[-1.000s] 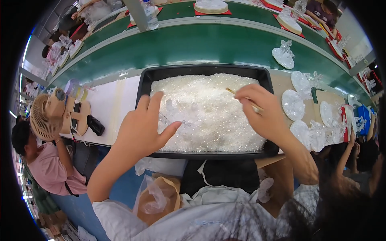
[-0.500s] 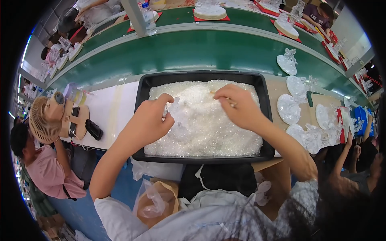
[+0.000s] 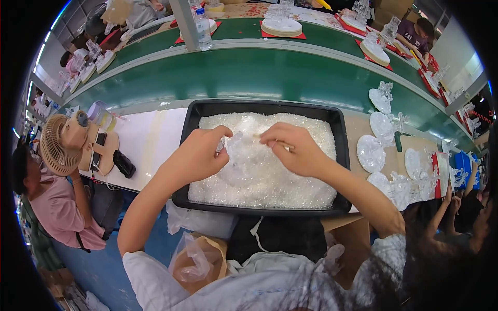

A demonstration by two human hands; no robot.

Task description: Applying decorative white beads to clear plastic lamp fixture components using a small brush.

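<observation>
A black tray (image 3: 341, 140) full of glittering white granules (image 3: 285, 186) lies in front of me. Over its left half my left hand (image 3: 202, 155) is closed in a pinch around a clear plastic figure (image 3: 236, 139); the fingers hide part of it, and its lower part blends into the granules. To the right of that piece, my right hand (image 3: 298, 151) grips a thin tan stick (image 3: 285, 144) with its tip pointing left toward the figure. What is on the stick's tip is too small to make out.
Clear figures on round white bases (image 3: 371, 154) stand on the bench to the right. Left of the tray are a beige fan (image 3: 65, 142), a black object (image 3: 124, 164) and a jar (image 3: 101, 115). Beyond runs a green conveyor (image 3: 249, 75). People sit on both sides.
My right hand has moved left, bringing the stick closer to the clear figure. The left hand keeps its pinch on the figure. The whole view has shifted slightly.
</observation>
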